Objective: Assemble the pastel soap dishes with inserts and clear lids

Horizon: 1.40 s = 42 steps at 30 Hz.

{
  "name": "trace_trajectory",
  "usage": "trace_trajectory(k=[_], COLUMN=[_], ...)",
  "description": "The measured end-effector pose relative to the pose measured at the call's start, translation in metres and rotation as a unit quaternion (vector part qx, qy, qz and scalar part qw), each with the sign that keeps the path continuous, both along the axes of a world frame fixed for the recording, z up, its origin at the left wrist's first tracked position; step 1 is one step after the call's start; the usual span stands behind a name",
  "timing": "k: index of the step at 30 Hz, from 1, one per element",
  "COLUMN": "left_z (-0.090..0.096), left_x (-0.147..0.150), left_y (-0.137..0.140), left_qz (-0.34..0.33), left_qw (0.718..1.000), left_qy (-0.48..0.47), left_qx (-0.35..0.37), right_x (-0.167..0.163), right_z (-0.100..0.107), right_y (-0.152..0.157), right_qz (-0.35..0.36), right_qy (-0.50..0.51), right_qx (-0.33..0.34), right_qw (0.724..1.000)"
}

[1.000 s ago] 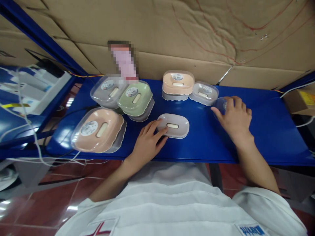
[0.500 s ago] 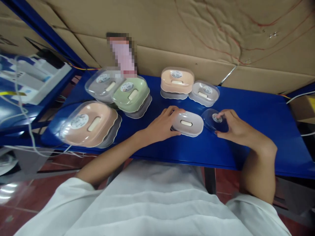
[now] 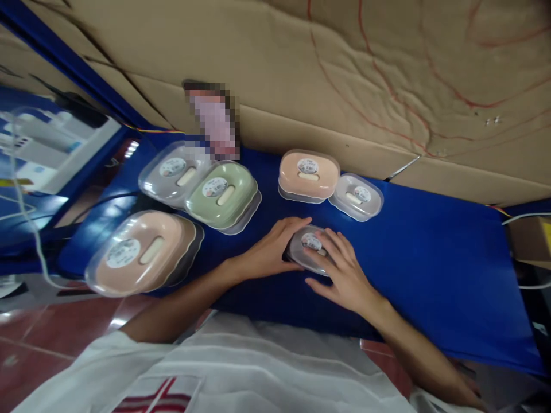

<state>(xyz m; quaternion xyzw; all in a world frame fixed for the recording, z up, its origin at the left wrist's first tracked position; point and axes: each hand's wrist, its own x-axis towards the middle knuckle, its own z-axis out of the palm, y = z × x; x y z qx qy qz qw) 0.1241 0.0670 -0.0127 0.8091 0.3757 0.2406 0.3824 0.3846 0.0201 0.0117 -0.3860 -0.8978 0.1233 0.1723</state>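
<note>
On the blue table [image 3: 413, 264], a small grey oval soap box [image 3: 302, 244] sits in front of me with its clear labelled lid over it. My left hand [image 3: 269, 249] grips the box's left end, fingers on the far side and thumb on the near side. Spread across the lid from the right are the fingers of my right hand [image 3: 344, 275], the thumb apart near the front edge. They cover much of the lid's right half; whether it is fully seated I cannot tell.
Behind stand a lidded peach box [image 3: 309, 175] and a grey one [image 3: 357, 198]. On the left are a green box [image 3: 221, 195], a larger grey one [image 3: 170, 172] and a peach one [image 3: 142, 252]. A cardboard wall [image 3: 275, 69] rises behind; a blurred-out phone-shaped object [image 3: 214, 120] leans there.
My right hand has brought the clear lid leftward onto the grey soap box, and its fingers are now spread over it. My left hand still holds the box. The view has shifted.
</note>
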Motion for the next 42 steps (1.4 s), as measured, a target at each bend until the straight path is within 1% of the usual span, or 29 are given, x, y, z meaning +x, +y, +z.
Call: trace_trajectory(k=[2,6,11,14,17,22,27,31,33,36,38,42], left_z=[0.000,-0.001,0.002,0.004,0.004,0.005,0.007,0.007,0.010,0.018,0.024,0.028], left_x=[-0.002,-0.004,-0.002,0.000,-0.001,-0.004,-0.004,-0.001,0.000,0.000,-0.001,-0.001], left_y=[0.002,0.003,0.000,-0.003,-0.004,-0.003,-0.003,-0.005,-0.007,-0.007,-0.008,-0.012], left_qz=[0.000,0.002,0.016,0.028,0.026,0.022,0.004,0.015,0.019,0.024,0.034,0.049], left_qw=[1.000,1.000,0.999,0.999,0.999,1.000,0.998,0.995,0.992,0.987,0.983,0.977], left_qy=[0.001,-0.010,-0.022,-0.016,-0.008,0.018,0.047,0.063,0.070,0.082,0.084,0.060], left_qx=[-0.001,0.004,-0.025,-0.028,-0.020,-0.001,0.035,0.076,0.101,0.139,0.161,0.201], right_x=[0.000,0.011,0.009,0.006,0.006,0.006,0.006,0.011,0.015,0.022,0.026,0.030], right_z=[-0.006,-0.011,-0.017,-0.020,-0.020,-0.019,-0.026,-0.035,-0.039,-0.040,-0.039,-0.036], right_y=[0.005,0.011,0.001,-0.004,-0.004,0.001,0.002,0.005,0.008,0.015,0.021,0.031], right_qz=[-0.006,-0.009,-0.076,-0.097,-0.099,-0.068,-0.082,-0.116,-0.138,-0.164,-0.158,-0.108], right_qy=[-0.009,-0.031,-0.033,-0.040,-0.040,-0.028,-0.012,0.001,-0.007,-0.004,0.000,0.000], right_qx=[0.029,0.046,0.064,0.065,0.064,0.066,0.068,0.082,0.091,0.107,0.110,0.112], right_qw=[1.000,0.998,0.994,0.992,0.992,0.995,0.994,0.990,0.986,0.981,0.981,0.988])
